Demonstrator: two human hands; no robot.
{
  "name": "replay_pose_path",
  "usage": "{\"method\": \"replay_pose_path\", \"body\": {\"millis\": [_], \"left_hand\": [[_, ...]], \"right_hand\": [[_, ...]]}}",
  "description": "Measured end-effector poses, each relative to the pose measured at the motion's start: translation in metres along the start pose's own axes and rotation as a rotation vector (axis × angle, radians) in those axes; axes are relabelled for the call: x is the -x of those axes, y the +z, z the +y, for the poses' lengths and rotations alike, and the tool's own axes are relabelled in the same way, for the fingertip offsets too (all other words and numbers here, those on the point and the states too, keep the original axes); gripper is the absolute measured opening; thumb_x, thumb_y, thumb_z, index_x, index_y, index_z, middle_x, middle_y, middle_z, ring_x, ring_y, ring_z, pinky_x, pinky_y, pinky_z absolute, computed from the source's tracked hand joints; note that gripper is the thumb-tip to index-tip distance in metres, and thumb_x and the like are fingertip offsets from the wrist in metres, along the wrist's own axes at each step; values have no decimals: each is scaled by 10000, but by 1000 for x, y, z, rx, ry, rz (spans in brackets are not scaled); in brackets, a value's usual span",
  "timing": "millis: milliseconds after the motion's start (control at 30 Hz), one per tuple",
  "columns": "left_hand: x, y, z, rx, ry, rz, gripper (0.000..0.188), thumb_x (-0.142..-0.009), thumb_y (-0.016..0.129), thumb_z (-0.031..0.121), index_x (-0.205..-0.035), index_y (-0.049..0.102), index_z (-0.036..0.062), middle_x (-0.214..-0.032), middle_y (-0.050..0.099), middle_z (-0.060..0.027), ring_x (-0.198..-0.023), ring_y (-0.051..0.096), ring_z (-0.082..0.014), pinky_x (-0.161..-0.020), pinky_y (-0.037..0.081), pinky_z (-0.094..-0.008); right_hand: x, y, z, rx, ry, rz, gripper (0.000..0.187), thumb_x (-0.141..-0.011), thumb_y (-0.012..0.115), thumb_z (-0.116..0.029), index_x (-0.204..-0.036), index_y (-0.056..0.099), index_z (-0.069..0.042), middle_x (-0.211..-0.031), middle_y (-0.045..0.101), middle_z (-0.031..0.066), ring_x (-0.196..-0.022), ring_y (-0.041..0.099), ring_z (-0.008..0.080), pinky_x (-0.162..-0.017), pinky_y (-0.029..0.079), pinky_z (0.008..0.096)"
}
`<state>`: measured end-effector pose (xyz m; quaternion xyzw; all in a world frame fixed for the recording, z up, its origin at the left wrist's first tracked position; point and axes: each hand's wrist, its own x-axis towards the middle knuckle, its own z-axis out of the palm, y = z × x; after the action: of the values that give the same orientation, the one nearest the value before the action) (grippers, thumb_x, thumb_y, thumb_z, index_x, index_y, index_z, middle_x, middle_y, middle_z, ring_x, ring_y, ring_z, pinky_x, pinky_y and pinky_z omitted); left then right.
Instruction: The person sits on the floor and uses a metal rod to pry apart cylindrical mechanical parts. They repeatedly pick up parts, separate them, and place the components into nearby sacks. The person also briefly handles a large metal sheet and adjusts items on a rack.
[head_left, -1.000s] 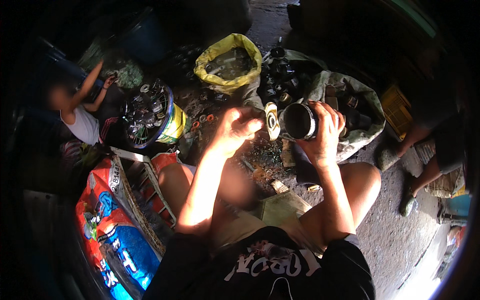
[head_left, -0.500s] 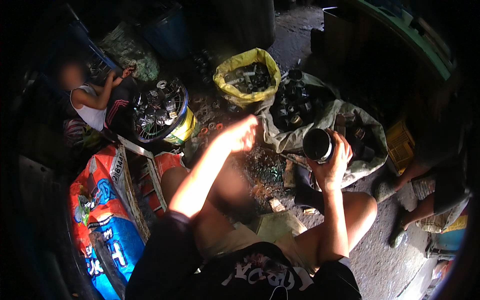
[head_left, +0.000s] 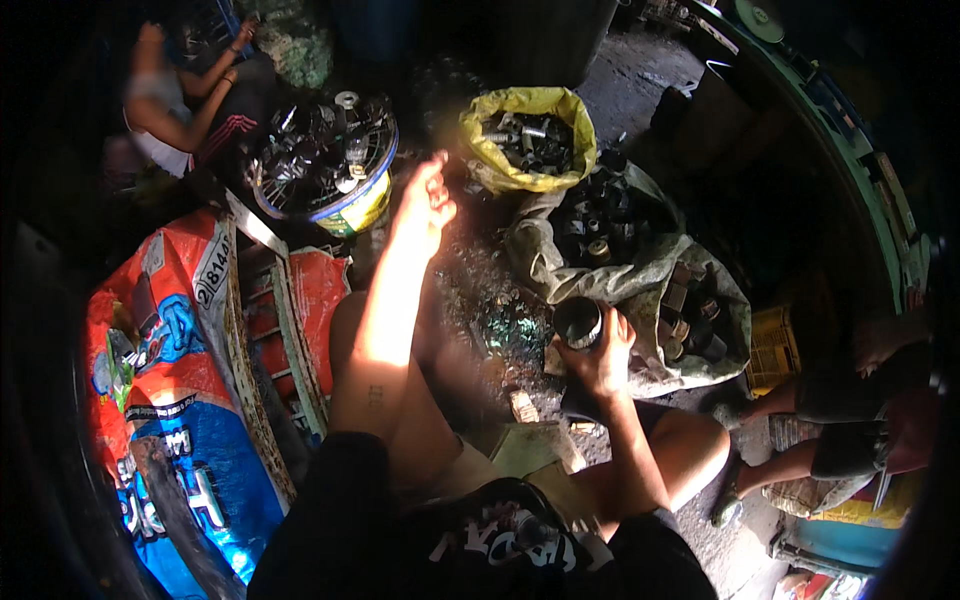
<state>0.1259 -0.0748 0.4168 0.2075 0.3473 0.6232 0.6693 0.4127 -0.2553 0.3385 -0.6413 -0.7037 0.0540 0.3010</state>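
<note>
My right hand is wrapped round a short, dark cylinder with an open, hollow end, held above my right knee. My left hand is raised with bare fingers apart and partly bent, near a yellow sack and touching nothing that I can see. Metal and black pieces fill that sack. Beyond my right hand, a pale woven sack holds dark cylindrical parts. Closer lies another pale sack with blocky brownish and black pieces.
A wheel-like wire rim heaped with black parts sits on a yellow bucket. A person sits at far left. Red and blue sacks lie by a metal frame. Another person's legs and a yellow crate are at right.
My left hand has swung left and outward, its fingers spreading. My right hand has come lower and nearer with the dark cylinder. The whole view has shifted.
</note>
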Motion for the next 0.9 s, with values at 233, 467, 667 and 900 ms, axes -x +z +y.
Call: {"method": "replay_pose_path", "body": {"millis": [233,467,667,900], "left_hand": [[8,-17,18,237,-41,-104,152,-902,649,227,-1004,623,116,-608,381,97,-513,354,-39,-467,306,-212],[21,-11,34,144,4,-102,224,-909,634,223,-1068,617,65,-658,383,77,-557,352,-40,-522,285,-210],[28,2,34,60,-25,-106,238,-921,610,227,-1086,607,55,-662,380,80,-567,352,-33,-530,281,-208],[2,50,32,-390,-328,-580,228,-951,577,221,-1073,639,38,-678,446,87,-563,383,-1,-499,314,-170]], "right_hand": [[-11,30,-6,-111,219,-228,931,-611,850,-436,-1286,407,27,-1151,561,236,-1145,510,385,-1039,302,525],[2,69,-9,-561,556,-354,855,-682,835,-370,-1308,411,30,-1222,576,209,-1125,576,311,-965,455,433],[-73,112,73,-618,547,38,783,-673,820,-422,-1210,534,70,-1075,657,213,-969,650,263,-847,521,360],[-222,123,106,-211,808,-117,1120,-630,764,-653,-1344,399,129,-1343,506,295,-1271,494,377,-1048,387,407]]}}
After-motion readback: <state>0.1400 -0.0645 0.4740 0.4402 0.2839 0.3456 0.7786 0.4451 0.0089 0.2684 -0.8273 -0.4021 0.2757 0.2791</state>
